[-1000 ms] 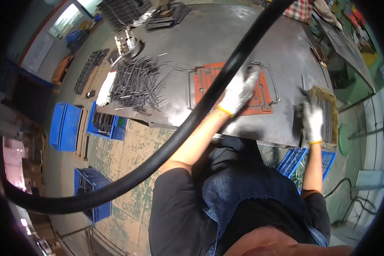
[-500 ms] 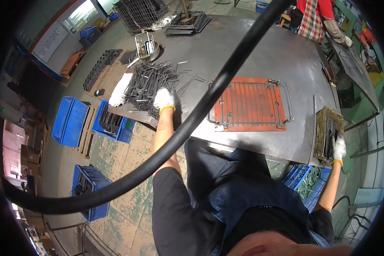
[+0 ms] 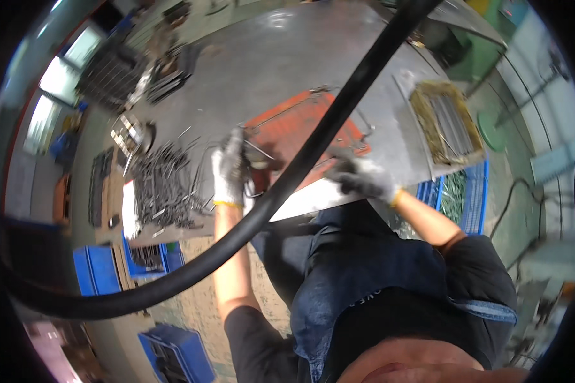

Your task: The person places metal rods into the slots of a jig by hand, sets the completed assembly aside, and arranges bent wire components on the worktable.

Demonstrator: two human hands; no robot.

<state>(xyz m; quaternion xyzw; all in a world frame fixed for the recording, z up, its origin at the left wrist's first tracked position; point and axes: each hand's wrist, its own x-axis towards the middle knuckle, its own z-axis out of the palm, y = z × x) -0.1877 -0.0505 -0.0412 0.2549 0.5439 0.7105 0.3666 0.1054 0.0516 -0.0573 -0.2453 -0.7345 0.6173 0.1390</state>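
An orange-red metal plate jig (image 3: pixel 294 124) lies on the steel table, partly hidden by a thick black hose across the view. My left hand (image 3: pixel 230 171), in a white knitted glove with a yellow cuff, is at the jig's left edge. It looks closed, and a thin metal rod (image 3: pixel 259 150) sticks out from its fingers toward the jig. My right hand (image 3: pixel 364 179), gloved alike and darkened at the fingers, hovers by the jig's near right corner. Blur smears its fingers, so its grip is unclear. Left of my left hand spreads a pile of thin dark metal rods (image 3: pixel 163 185).
A worn yellowish tray (image 3: pixel 421 102) with straight rods stands at the table's right, above a blue crate (image 3: pixel 473 198) of green pieces. The black hose (image 3: pixel 262 220) sweeps across the view. Blue bins (image 3: pixel 176 354) stand on the floor at left. Stacked frames (image 3: pixel 172 80) lie far left.
My left hand has left the rod pile for the jig's left edge. My right hand has come from the tray to the jig's near right corner. The view has turned.
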